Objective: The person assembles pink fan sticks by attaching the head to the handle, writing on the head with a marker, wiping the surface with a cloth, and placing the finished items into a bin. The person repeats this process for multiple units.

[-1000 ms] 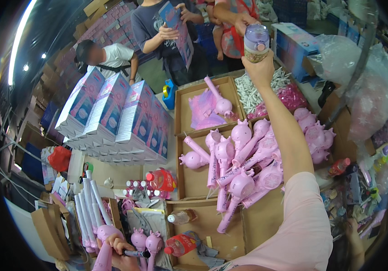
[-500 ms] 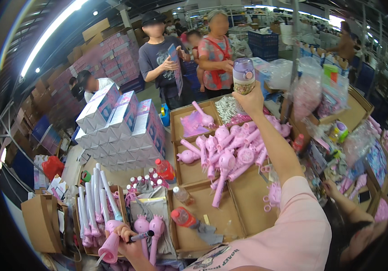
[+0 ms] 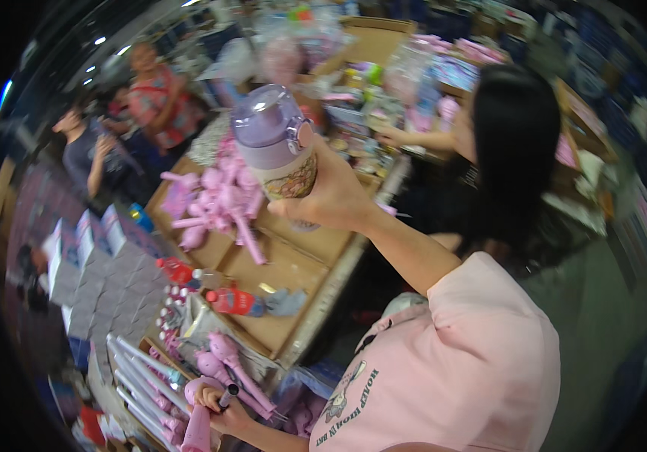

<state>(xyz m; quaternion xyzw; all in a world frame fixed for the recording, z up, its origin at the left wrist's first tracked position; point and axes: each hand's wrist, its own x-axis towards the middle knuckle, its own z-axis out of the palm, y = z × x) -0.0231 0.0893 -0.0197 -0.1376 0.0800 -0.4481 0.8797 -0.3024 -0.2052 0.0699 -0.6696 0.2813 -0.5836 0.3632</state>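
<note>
1. Your right hand (image 3: 331,188) grasps the clear-and-purple lidded bottle (image 3: 274,143), fingers wrapped around its lower body. It is lifted above the work table, in the middle of the scene, tilted a little to the left.
2. Your left hand (image 3: 220,410), near and to the left, has its fingers curled around a pink wand (image 3: 197,431); a dark marker (image 3: 228,397) sticks out from the same grip. Blur hides exactly how each finger sits.
3. Just beside your left hand lie more pink wands (image 3: 225,352), with long whitish tubes (image 3: 142,384) to their left.
4. Beyond, a pile of pink pieces (image 3: 221,192) rests in the cardboard tray (image 3: 289,252); a red-labelled bottle (image 3: 233,302) and grey cloth (image 3: 286,303) lie nearer you.
5. Stacked boxes (image 3: 112,290) stand at left.
6. A dark-haired co-worker (image 3: 515,151) is on your right; two people stand far left.
</note>
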